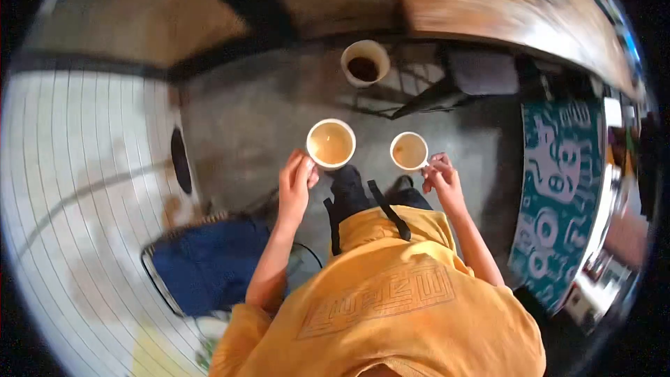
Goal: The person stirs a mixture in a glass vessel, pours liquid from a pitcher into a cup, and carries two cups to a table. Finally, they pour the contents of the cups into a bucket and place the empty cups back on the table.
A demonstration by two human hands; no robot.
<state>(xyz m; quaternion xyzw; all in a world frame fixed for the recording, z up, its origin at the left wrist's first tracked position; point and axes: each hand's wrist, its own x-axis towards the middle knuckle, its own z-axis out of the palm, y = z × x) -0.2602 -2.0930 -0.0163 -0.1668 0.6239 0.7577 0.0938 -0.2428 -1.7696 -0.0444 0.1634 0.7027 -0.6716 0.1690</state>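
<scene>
My left hand point(296, 176) is closed at the near left side of a white cup point(331, 144), whose handle is hidden by the fingers. A smooth tan surface shows inside that cup, with a small bright glint. On the other side, my right hand point(442, 177) pinches the handle of a second, slightly smaller-looking white cup point(409, 151). Its inside is pale, with a brownish spot at the left. Both cups are held upright in front of my body, a gap between them, above the grey floor.
Ahead on the floor stands a pale bin point(381, 57) with dark contents. A dark-seated chair point(481, 73) is beside a wooden table point(481, 0). To the left are a blue cushioned seat point(209, 262) and a white panelled wall point(84, 167). A teal patterned panel point(558, 195) fronts a counter at right.
</scene>
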